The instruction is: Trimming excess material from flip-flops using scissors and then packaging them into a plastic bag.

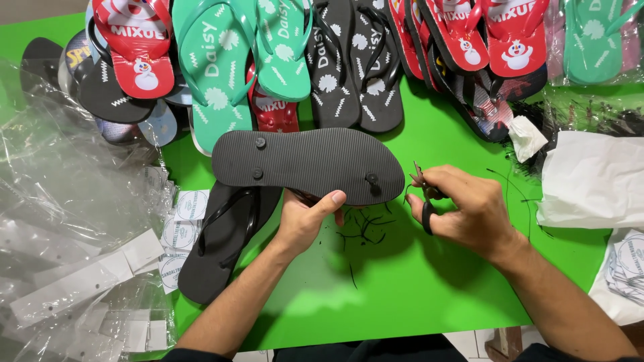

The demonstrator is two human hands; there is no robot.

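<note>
My left hand (305, 218) holds a black flip-flop (308, 164) sole-up over the green table (402, 288), thumb on its near edge; three strap plugs show on the sole. My right hand (466, 208) grips small black scissors (424, 194), their tips pointing up close to the sandal's toe plug. A second black flip-flop (225, 241) lies strap-up on the table under and left of the held one. Thin black trimmings (362, 231) are scattered on the green surface between my hands.
Rows of red, teal and black flip-flops (322, 60) are piled along the far edge. Clear plastic bags (67, 221) and round white labels (181, 234) lie at the left. White paper (590, 181) and more labels (627, 268) sit at the right.
</note>
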